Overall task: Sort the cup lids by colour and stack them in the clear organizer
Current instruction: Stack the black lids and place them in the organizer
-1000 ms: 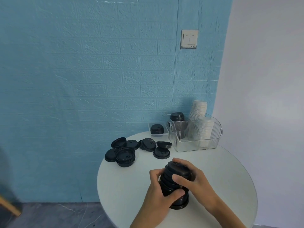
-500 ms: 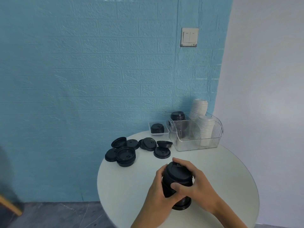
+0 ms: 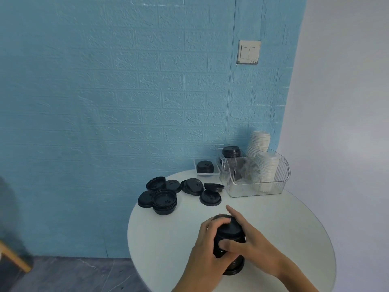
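A tall stack of black lids point(image 3: 230, 232) stands near the front of the round white table point(image 3: 294, 228). My left hand point(image 3: 207, 249) grips it from the left and my right hand point(image 3: 250, 245) wraps it from the right. Several loose black lids point(image 3: 192, 186) and a short nested pile point(image 3: 164, 201) lie at the table's back left. The clear organizer point(image 3: 255, 175) at the back right holds white lids point(image 3: 267, 165), with a black stack point(image 3: 231, 151) behind it.
A small clear tray point(image 3: 207, 174) with black lids sits left of the organizer against the blue wall. A taller white lid stack point(image 3: 258, 142) rises behind the organizer. A wooden furniture leg point(image 3: 14, 260) shows at the lower left, off the table.
Both hands have shifted their hold on the black stack; my left fingers now curl over its top edge and the stack stands more upright.
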`<state>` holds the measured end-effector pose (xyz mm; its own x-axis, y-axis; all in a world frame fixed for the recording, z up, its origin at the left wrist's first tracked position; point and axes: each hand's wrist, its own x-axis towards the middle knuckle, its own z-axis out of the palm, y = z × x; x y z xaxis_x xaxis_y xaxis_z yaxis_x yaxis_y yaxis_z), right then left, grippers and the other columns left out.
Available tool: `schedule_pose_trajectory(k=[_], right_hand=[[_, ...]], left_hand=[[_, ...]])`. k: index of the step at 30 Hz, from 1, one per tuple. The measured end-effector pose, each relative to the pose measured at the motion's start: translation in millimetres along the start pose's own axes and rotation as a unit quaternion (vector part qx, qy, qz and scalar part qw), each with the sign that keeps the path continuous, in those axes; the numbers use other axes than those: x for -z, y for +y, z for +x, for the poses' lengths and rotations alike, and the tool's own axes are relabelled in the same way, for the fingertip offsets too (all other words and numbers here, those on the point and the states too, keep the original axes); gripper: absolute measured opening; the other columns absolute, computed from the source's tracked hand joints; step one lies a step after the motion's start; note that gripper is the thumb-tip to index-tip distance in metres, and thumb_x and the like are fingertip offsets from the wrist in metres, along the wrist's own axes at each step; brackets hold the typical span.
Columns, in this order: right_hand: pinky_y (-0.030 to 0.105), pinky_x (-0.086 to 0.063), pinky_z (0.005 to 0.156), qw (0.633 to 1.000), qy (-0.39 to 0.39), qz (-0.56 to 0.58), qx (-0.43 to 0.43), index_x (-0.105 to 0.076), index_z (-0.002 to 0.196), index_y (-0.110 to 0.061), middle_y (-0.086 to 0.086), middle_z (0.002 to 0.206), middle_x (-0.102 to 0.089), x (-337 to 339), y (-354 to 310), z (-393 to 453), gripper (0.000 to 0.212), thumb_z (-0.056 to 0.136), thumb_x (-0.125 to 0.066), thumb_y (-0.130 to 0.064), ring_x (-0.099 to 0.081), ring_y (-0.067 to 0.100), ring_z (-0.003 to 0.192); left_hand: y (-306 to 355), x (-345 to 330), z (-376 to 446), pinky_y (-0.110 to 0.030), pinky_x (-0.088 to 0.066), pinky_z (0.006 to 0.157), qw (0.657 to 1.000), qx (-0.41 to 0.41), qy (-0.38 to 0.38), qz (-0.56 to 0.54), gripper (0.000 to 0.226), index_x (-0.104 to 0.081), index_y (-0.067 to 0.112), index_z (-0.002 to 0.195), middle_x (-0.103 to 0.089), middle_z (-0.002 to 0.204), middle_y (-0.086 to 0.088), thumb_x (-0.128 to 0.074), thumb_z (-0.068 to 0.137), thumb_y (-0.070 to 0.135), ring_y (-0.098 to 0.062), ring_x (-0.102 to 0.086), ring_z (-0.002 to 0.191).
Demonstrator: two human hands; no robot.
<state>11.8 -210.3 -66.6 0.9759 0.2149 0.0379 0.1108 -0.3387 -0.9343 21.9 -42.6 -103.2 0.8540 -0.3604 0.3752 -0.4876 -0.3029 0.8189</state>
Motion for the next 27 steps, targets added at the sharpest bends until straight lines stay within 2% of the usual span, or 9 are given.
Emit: schedule_pose_trajectory(k=[4,7,10,14,18,22,27], right_hand=[[0.011,-0.043,0.097,0.998,-0.063,-0.004,-0.018,-0.029,0.153,-0.039,-0.021,0.143,-0.052,9,-12,13,0.094,0.071,-0.075,-0.043,-0.051,-0.013,0.124],[0.008,-0.038,0.094,0.999,-0.052,-0.016,0.004,-0.036,0.150,-0.046,-0.027,0.145,-0.047,12,-29,39,0.077,0.078,-0.063,-0.049,-0.043,-0.013,0.131],[0.014,-0.041,0.097,0.999,-0.018,-0.031,0.031,-0.051,0.142,-0.039,-0.020,0.141,-0.055,4,-40,79,0.061,0.083,-0.062,-0.048,-0.053,-0.009,0.123],[0.025,-0.043,0.103,0.997,-0.026,-0.051,0.045,-0.061,0.130,-0.036,-0.017,0.135,-0.061,-16,-40,138,0.046,0.087,-0.074,-0.043,-0.058,0.004,0.124],[0.031,-0.040,0.110,0.992,-0.075,-0.096,0.043,-0.052,0.141,-0.038,-0.013,0.146,-0.051,-41,-40,181,0.071,0.079,-0.085,-0.045,-0.047,0.015,0.135],[0.034,-0.032,0.119,0.965,-0.133,-0.211,0.079,-0.045,0.150,-0.034,-0.006,0.153,-0.038,-63,-49,209,0.090,0.072,-0.090,-0.042,-0.037,0.014,0.142],[0.038,-0.036,0.117,0.922,-0.153,-0.339,0.108,-0.048,0.141,-0.036,-0.004,0.144,-0.039,-84,-55,226,0.088,0.065,-0.092,-0.050,-0.042,0.018,0.133]], left_hand=[[-4,5,-1,-0.007,-0.044,0.094,0.999,0.022,0.007,-0.039,0.052,-0.047,0.052,0.122,-0.043,0.133,0.021,-0.068,0.075,0.059,0.012,-0.049,0.119],[-8,14,0,-0.006,-0.039,0.095,0.999,0.027,-0.004,-0.039,0.055,-0.046,0.050,0.124,-0.043,0.133,0.022,-0.066,0.075,0.063,0.012,-0.047,0.121],[-15,28,-2,-0.009,-0.038,0.098,0.999,0.037,-0.015,-0.028,0.058,-0.044,0.051,0.125,-0.042,0.134,0.022,-0.066,0.073,0.067,0.012,-0.046,0.123],[-24,46,-6,-0.018,-0.042,0.104,0.998,0.045,-0.011,-0.050,0.062,-0.047,0.048,0.126,-0.046,0.136,0.015,-0.070,0.071,0.065,0.004,-0.050,0.125],[-22,49,-8,-0.025,-0.044,0.107,0.997,0.049,-0.014,-0.056,0.055,-0.047,0.061,0.119,-0.047,0.136,0.015,-0.072,0.070,0.063,-0.001,-0.052,0.125],[-22,49,-8,-0.022,-0.043,0.107,0.998,0.032,0.002,-0.061,0.056,-0.047,0.063,0.119,-0.048,0.137,0.014,-0.074,0.071,0.060,0.001,-0.052,0.126],[-25,49,-5,-0.015,-0.042,0.105,0.998,0.027,0.007,-0.056,0.058,-0.045,0.063,0.121,-0.046,0.138,0.015,-0.074,0.070,0.063,0.005,-0.049,0.128]])
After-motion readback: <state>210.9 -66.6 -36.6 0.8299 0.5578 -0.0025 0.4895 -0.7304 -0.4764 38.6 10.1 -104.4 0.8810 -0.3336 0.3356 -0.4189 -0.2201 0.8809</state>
